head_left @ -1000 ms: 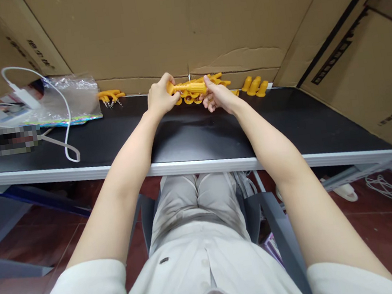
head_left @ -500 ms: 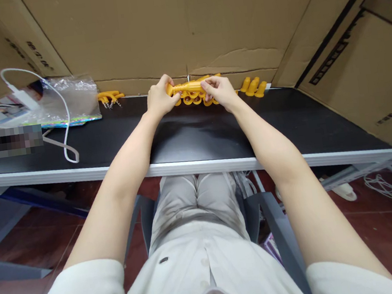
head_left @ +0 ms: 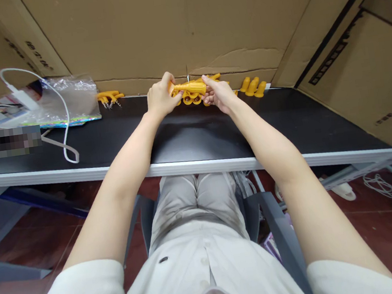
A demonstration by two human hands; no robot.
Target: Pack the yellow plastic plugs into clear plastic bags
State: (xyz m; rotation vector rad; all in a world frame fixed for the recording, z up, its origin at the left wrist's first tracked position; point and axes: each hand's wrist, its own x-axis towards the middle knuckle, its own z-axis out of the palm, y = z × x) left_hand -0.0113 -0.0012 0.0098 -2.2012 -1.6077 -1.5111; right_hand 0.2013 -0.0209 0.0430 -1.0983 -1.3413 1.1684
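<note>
Near the back edge of the table, a yellow plastic corkscrew (head_left: 191,87) lies sideways between my two hands. Its narrow left end is gripped by my left hand (head_left: 161,96), thumb in front. The wider, ribbed sleeve at the other end is held by my right hand (head_left: 221,95), with the thumb on top and the fingers curled below. Any metal screw inside is hidden. Just behind and under it, several yellow parts with round open ends (head_left: 196,100) sit in a cluster, partly covered by my hands.
Yellow handles with metal spirals (head_left: 110,98) lie on the left, beside a clear plastic bag (head_left: 73,95) and a white cable (head_left: 68,115). Three yellow sleeves (head_left: 253,86) stand at right. A cardboard wall (head_left: 180,28) closes off the back of the black table (head_left: 198,139).
My right hand has shifted its grip around the sleeve's end, its thumb moving up on top. The sleeve has tilted slightly and shows more of its wide end. My left hand stays nearly still.
</note>
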